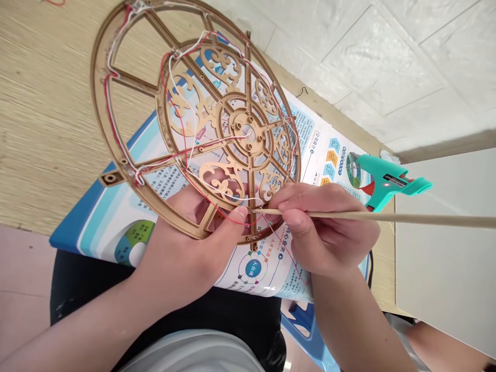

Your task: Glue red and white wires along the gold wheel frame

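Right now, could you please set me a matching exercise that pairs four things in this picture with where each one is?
Things:
1. left hand
2. right hand
3. teal glue gun
4. red and white wires

Places:
A. strung around the round wooden frame
B. at the far edge of the printed sheet
C. gripping the frame's lower rim
D. pinching a long wooden stick

Pairs: 1-C, 2-D, 3-B, 4-A
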The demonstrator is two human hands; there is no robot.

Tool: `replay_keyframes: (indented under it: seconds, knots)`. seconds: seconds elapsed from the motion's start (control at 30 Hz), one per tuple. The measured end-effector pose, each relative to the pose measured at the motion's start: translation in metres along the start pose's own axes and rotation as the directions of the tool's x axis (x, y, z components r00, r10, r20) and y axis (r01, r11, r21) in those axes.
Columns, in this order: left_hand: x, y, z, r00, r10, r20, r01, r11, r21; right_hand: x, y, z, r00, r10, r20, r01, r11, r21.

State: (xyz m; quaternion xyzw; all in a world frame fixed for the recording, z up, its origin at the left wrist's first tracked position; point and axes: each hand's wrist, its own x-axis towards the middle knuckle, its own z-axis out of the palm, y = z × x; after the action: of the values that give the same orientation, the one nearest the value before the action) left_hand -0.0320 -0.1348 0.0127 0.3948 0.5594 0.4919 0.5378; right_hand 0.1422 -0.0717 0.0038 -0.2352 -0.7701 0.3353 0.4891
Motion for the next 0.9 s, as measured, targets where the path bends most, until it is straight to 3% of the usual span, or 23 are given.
replay_keyframes:
  seconds: [0.37, 0.6, 0.9]
  knots:
    - [-0.0022, -0.0028, -0.0011, 1.000, -0.019, -0.005, 0.019, 1.000, -0.014, -0.0011, -0.0001, 0.0012, 0.999, -0.035, 0.012, 0.035, 0.999, 0.029]
    - [0.0005, -0.0047, -0.0018, 1.000, 0.010, -0.007, -0.009, 1.000, 0.025, 0.0008, -0.0003, -0.0001, 0.998, 0.014, 0.067, -0.019, 0.997, 0.079]
    - [-0.0005, -0.0034, -0.0026, 0.998, 0.048, 0.028, -0.050, 0.997, 0.052, 0.0023, -0.0042, 0.0015, 0.982, 0.189, -0.019, -0.187, 0.980, 0.063]
